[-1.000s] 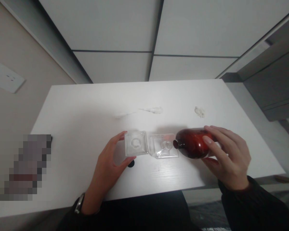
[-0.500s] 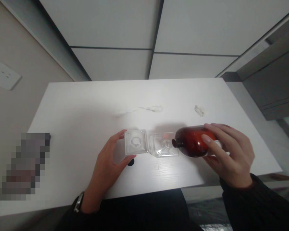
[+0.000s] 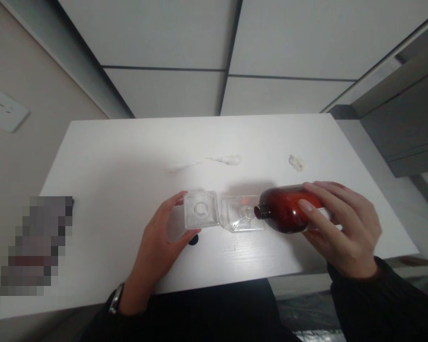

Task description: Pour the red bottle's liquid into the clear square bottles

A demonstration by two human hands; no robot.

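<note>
Right hand (image 3: 342, 230) wrapped around dark red bottle (image 3: 288, 216), fingers over the top, thumb under; bottle tipped near horizontal, uncapped mouth pointing left, right at the neck of the clear square bottle on the right (image 3: 242, 220). Touching or just clear of the neck: can't tell. Left hand (image 3: 164, 237) cupped in a C around the clear square bottle on the left (image 3: 201, 216), thumb at the near edge, fingertips at the far-left corner, loosely gripping, not clenched. Two clear bottles side by side, walls touching or nearly so, both upright on the white tabletop (image 3: 128, 156), near the front edge, centre of view. Small black cap (image 3: 193, 240) flat on tabletop just in front of the left clear bottle, beside the left thumb. Two pale smears further back: one mid-tabletop (image 3: 228, 160), one to the right (image 3: 296, 163). Watch (image 3: 116, 299) on left wrist, dark sleeve (image 3: 378, 304) on right arm. White wall socket (image 3: 3, 114) far left. Pixelated patch at left edge of tabletop, contents unreadable.
</note>
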